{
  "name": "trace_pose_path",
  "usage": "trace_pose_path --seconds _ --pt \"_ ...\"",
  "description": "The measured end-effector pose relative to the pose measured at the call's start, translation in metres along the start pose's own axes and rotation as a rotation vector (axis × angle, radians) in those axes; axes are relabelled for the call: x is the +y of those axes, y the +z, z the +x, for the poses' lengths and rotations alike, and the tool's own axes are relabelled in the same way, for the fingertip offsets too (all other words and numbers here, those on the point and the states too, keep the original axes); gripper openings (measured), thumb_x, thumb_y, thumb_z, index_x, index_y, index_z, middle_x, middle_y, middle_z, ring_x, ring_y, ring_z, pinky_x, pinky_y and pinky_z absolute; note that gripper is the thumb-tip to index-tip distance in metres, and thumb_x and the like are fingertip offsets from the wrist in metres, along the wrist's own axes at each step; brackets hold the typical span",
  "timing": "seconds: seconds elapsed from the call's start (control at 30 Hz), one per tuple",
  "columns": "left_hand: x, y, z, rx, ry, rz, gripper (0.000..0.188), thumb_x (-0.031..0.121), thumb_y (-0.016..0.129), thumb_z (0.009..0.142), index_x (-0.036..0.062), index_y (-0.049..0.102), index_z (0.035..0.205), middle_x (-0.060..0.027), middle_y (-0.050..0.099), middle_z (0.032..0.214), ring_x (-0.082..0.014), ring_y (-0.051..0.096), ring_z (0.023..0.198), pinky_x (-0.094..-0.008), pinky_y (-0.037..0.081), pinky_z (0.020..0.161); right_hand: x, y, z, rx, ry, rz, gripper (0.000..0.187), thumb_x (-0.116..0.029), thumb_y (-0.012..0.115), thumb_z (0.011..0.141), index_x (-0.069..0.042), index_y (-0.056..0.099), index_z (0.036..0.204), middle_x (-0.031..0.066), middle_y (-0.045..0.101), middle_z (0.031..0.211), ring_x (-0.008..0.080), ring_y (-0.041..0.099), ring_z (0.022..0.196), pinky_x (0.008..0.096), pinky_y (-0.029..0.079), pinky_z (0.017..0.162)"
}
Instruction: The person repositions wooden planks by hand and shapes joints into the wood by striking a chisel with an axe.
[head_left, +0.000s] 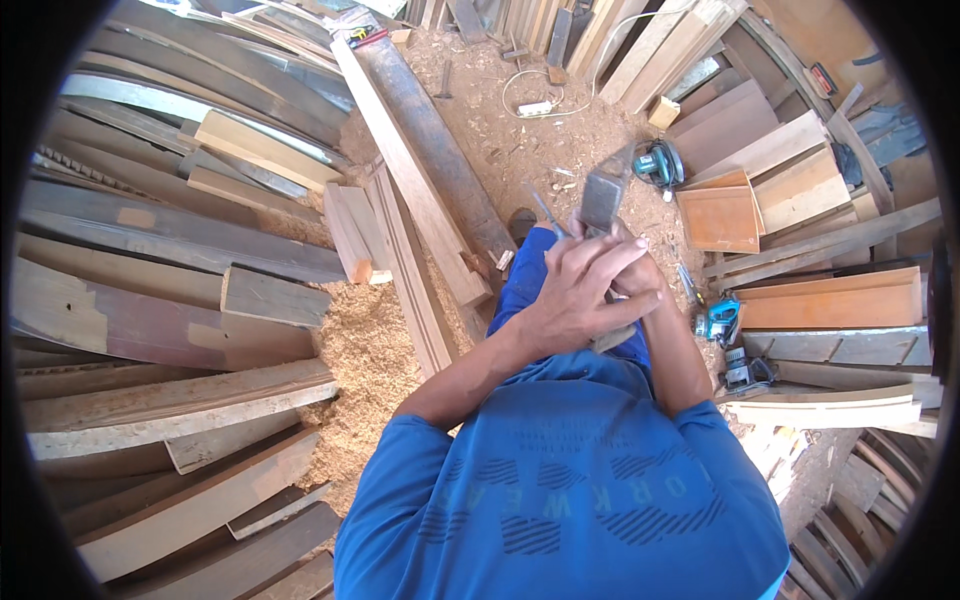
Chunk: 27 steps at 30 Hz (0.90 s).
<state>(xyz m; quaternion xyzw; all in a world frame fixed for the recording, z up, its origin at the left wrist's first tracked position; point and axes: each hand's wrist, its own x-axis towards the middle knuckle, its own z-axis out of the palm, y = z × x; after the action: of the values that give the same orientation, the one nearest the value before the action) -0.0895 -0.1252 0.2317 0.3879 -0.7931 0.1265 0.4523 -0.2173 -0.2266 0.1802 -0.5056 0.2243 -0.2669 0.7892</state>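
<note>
While both bare hands are brought together over the lap, a dark grey, block-shaped tool with a flat face is held between them, its block end pointed away from the body. The left hand is partly closed around the tool, fingers laid across toward the right hand, thumb set apart below. The right hand is mostly covered; how tightly its fingers are closed cannot be told. A thin, dark, pointed piece is seen just left of the block; whether it is joined to the tool cannot be told.

Blue long-sleeved shirt is worn, sleeves ending around the elbows. Left of the legs, a long pale wooden board is laid beside a wide dark grey plank; a grooved brown wooden strip is placed nearer, by heaped tan shavings.

At right, a teal circular saw is set on the floor near orange-brown wooden panels; a teal handheld power tool is parked nearer. Ahead, a white power strip is seen with looped cord.
</note>
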Motion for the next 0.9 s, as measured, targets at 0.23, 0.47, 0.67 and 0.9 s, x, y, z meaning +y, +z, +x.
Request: trace_pose_path --seconds 0.23,0.47,0.67,0.9 --pt "-0.111 -0.036 -0.082 -0.204 -0.890 0.403 0.097 0.047 0.083 0.072 0.0072 0.037 0.148 -0.0334 0.035 0.148 -0.0495 0.035 0.135 -0.0603 0.026 0.112 -0.046 0.009 -0.034 0.004 0.043 0.008 0.037 -0.020 0.082 0.076 -0.015 0.046 0.083 0.0113 0.064 0.088 0.0215 0.063 0.088 0.0349 0.049 0.077" --pt "-0.213 -0.030 -0.166 -0.084 -1.546 0.147 0.097 0.042 0.080 0.077 -0.0070 0.032 0.146 -0.0350 0.041 0.144 -0.0438 0.039 0.138 -0.0463 0.032 0.115 -0.047 0.012 -0.046 -0.058 0.054 -0.057 0.036 -0.017 0.081 0.077 -0.014 0.046 0.083 0.0132 0.066 0.087 0.0214 0.065 0.084 0.0356 0.051 0.075" --pt "-0.222 -0.011 -0.206 -0.124 -1.538 0.330 0.083 0.032 0.074 0.075 -0.0117 0.036 0.134 -0.0335 0.061 0.120 -0.0447 0.062 0.113 -0.0452 0.050 0.098 -0.039 -0.004 0.004 -0.250 0.127 0.015 0.036 -0.017 0.081 0.079 -0.012 0.045 0.083 0.0133 0.068 0.089 0.0189 0.065 0.081 0.0334 0.051 0.072" --pt "-0.214 -0.013 -0.164 -0.243 -1.840 0.139 0.075 0.035 0.073 0.076 -0.0082 0.044 0.130 -0.0359 0.056 0.128 -0.0431 0.058 0.120 -0.0446 0.048 0.100 -0.056 -0.044 0.068 -0.314 0.284 0.040 0.027 -0.011 0.079 0.081 -0.008 0.052 0.086 0.0138 0.069 0.088 0.0174 0.066 0.077 0.0334 0.054 0.068"
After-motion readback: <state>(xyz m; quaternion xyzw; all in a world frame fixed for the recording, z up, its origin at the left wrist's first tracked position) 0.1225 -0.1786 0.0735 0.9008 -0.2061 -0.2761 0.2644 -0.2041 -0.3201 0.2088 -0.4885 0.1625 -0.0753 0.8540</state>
